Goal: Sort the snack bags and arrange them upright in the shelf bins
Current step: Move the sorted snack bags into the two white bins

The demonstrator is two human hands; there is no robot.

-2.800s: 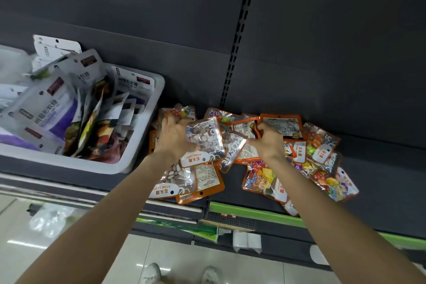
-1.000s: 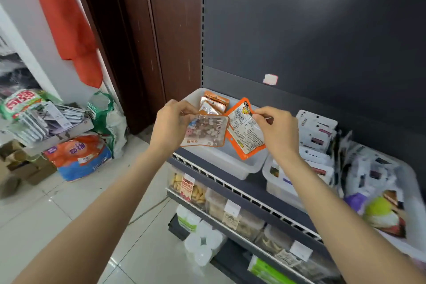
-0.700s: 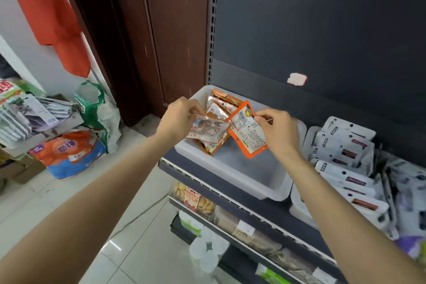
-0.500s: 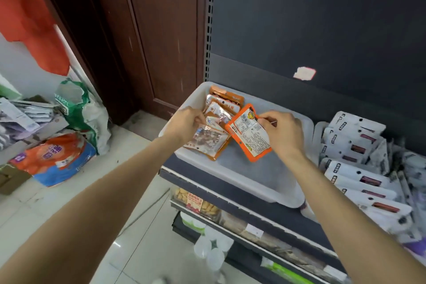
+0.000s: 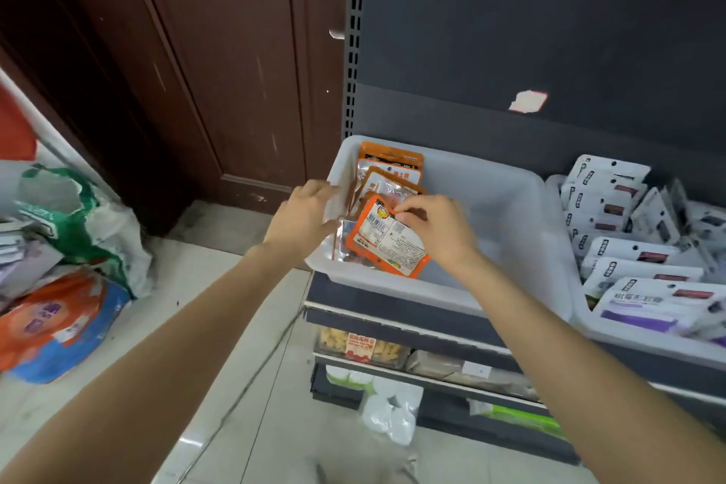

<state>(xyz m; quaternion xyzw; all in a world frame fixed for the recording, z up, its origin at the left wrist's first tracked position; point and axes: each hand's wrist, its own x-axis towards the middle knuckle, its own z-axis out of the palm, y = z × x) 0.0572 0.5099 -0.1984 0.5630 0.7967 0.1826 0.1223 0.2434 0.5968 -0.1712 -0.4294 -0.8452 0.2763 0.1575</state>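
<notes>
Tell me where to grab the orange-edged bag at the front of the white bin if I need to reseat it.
Take the orange-edged bag by its top seam, coming from above, probably. It leans with that edge uppermost, where the right hand already pinches it. Its lower end sits down against the white bin wall; the left hand blocks its left.

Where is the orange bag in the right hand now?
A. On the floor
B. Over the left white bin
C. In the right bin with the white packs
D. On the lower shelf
B: the right hand pinches the orange bag by its top edge, inside the left white bin.
</notes>
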